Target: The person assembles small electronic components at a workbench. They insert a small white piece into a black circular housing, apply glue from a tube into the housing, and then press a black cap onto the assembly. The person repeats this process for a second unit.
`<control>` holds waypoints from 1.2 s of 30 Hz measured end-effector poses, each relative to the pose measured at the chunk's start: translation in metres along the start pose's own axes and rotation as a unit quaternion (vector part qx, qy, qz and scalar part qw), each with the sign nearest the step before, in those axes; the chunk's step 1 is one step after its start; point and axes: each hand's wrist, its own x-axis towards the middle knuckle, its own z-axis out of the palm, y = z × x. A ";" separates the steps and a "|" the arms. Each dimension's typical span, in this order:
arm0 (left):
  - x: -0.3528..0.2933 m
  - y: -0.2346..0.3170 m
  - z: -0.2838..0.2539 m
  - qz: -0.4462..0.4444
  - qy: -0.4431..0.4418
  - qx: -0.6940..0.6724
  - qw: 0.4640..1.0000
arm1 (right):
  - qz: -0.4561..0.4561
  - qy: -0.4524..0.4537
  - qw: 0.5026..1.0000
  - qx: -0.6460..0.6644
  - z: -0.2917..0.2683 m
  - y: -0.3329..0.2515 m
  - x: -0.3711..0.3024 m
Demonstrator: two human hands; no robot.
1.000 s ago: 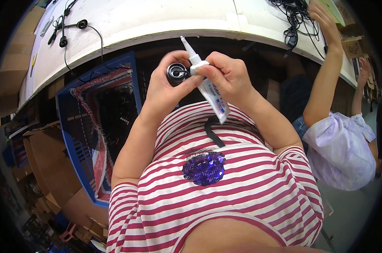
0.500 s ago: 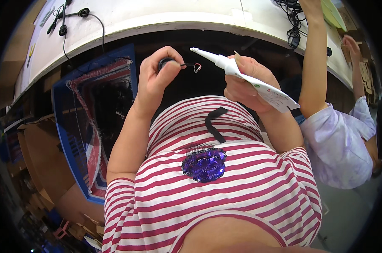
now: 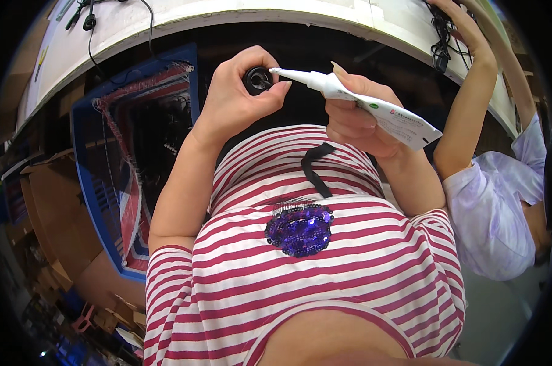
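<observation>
Between thumb and fingers, my left hand point(image 3: 238, 91) grips a small round black part point(image 3: 257, 80) whose hollow ring-shaped end faces up. My right hand point(image 3: 364, 113) is wrapped round a white squeeze tube point(image 3: 393, 116) with a long tapered nozzle point(image 3: 294, 74). The nozzle points left, and its tip is at the right rim of the black part; whether they touch I cannot tell. A whitish blob sits on the tip. The wires seen on the black part before are now hard to make out.
A blue plastic crate point(image 3: 96, 201) lined with red-and-white woven cloth stands at my left. Black cables lie on the white table point(image 3: 239, 27) ahead. To my right, a co-worker's arm point(image 3: 471, 104) reaches over the table to a bundle of black cable point(image 3: 441, 43). Cardboard point(image 3: 62, 213) stands left of the crate.
My left hand has turned the black part so its hollow end shows, and moved right. The nozzle tip has come close to it. The co-worker's arm has shifted right.
</observation>
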 end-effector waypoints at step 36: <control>0.001 -0.005 0.006 -0.004 0.010 0.029 1.000 | 0.027 0.164 0.976 -0.143 0.011 -0.007 0.006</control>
